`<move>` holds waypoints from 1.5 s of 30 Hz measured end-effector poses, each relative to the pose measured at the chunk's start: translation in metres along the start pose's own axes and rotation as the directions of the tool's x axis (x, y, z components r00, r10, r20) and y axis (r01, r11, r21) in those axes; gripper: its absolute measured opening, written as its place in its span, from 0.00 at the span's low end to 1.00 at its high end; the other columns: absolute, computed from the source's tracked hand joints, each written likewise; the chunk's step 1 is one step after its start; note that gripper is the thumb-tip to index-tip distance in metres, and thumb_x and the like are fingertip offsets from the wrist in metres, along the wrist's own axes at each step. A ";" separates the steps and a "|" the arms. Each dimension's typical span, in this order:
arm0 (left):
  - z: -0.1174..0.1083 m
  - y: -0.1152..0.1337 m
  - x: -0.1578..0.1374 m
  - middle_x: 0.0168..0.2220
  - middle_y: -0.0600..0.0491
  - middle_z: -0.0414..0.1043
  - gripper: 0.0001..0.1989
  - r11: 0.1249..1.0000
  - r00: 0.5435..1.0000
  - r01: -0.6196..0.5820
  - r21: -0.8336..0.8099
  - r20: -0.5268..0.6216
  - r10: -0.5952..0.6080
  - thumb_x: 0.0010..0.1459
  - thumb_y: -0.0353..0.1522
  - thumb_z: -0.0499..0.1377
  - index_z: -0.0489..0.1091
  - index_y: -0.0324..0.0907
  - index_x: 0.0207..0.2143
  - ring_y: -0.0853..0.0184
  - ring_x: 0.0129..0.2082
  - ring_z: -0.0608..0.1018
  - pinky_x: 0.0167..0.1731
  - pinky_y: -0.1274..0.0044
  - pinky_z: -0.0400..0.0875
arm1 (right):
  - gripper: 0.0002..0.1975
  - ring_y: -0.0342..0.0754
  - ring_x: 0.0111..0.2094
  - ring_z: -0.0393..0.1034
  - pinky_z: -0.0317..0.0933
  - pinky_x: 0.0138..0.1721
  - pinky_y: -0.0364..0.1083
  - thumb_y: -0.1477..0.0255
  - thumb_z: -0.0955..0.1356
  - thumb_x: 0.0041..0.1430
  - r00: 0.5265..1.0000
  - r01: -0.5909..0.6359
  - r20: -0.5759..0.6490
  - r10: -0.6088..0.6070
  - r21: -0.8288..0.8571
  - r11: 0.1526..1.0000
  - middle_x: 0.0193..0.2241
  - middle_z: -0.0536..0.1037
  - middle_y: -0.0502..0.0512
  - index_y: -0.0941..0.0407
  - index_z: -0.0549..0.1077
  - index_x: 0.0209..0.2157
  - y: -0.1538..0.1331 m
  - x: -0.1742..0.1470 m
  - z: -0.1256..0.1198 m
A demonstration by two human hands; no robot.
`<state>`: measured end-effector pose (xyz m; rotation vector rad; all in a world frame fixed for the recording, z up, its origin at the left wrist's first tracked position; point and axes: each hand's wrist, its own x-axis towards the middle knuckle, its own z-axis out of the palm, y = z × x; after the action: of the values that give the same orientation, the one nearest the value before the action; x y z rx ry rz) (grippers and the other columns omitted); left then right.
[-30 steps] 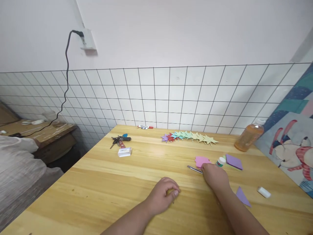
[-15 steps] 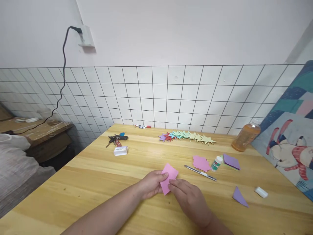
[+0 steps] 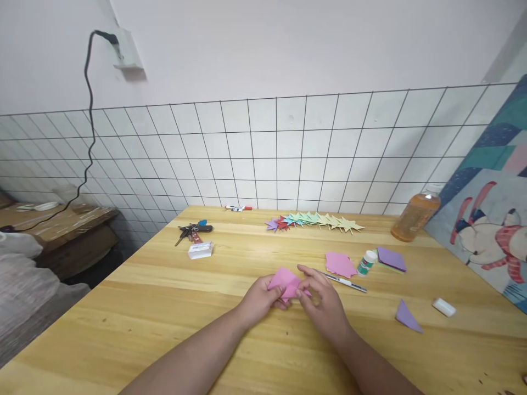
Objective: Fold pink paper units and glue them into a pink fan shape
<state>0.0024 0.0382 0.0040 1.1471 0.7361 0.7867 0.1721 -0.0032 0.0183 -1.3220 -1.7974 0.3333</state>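
Note:
A pink sheet of paper [image 3: 284, 281], with a crease or fold showing, is held between both hands just above the table. My left hand [image 3: 260, 299] grips its left side, thumb on top and fingers beneath. At its right corner, my right hand [image 3: 323, 299] pinches the paper between thumb and a finger, while the other fingers reach out past it. Behind the right hand lies a white utility knife [image 3: 348, 283], its near end partly hidden by the fingers. Beyond that knife sits a stack of pink paper pieces [image 3: 340, 264].
A glue bottle [image 3: 366, 263], purple paper squares [image 3: 391, 259], a purple triangle [image 3: 408, 316] and a white eraser [image 3: 444, 307] lie right. Farther back are a row of folded paper stars [image 3: 315, 220], a marker [image 3: 239, 208], a drink bottle [image 3: 415, 215], keys [image 3: 193, 231] and a small box [image 3: 201, 250].
The pink paper has been turned, and its lower edge is now raised or folded. My right hand has gone from lying over the paper to pinching its right corner. The view has shifted slightly.

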 end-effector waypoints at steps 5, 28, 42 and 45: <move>0.000 -0.003 0.002 0.29 0.45 0.73 0.19 0.999 0.998 0.002 -0.032 -0.064 -0.004 0.50 0.40 0.59 0.68 0.33 0.38 0.70 0.25 0.73 0.27 0.77 0.70 | 0.06 0.48 0.42 0.67 0.60 0.42 0.48 0.71 0.63 0.55 0.981 0.077 -0.171 -0.089 -0.072 0.994 0.41 0.74 0.55 0.54 0.73 0.29 0.007 -0.001 -0.014; -0.003 0.000 -0.008 0.27 0.48 0.72 0.15 0.988 0.998 0.007 -0.156 0.059 0.002 0.48 0.36 0.60 0.71 0.32 0.34 0.69 0.25 0.73 0.26 0.78 0.68 | 0.09 0.52 0.54 0.54 0.49 0.52 0.58 0.75 0.64 0.55 0.901 0.434 0.124 -0.416 -0.291 0.853 0.51 0.66 0.51 0.49 0.73 0.34 -0.018 -0.010 -0.006; 0.011 0.000 -0.019 0.30 0.47 0.73 0.21 0.966 0.988 -0.133 0.223 0.106 0.111 0.53 0.45 0.53 0.70 0.35 0.36 0.68 0.28 0.73 0.28 0.79 0.64 | 0.09 0.46 0.26 0.68 0.62 0.28 0.42 0.67 0.63 0.54 0.975 -0.210 -0.022 0.220 0.217 0.953 0.25 0.75 0.52 0.56 0.72 0.27 -0.014 -0.010 0.009; 0.009 -0.002 -0.016 0.29 0.47 0.73 0.21 0.969 0.989 -0.114 0.219 0.120 0.089 0.52 0.45 0.54 0.69 0.34 0.35 0.69 0.27 0.72 0.28 0.79 0.64 | 0.09 0.46 0.26 0.68 0.61 0.28 0.43 0.68 0.63 0.53 0.975 -0.201 -0.049 0.215 0.207 0.958 0.24 0.74 0.52 0.56 0.71 0.26 -0.012 -0.009 0.010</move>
<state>0.0016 0.0204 0.0059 1.4312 0.6914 0.7318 0.1572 -0.0134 0.0156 -1.3630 -1.5248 0.5606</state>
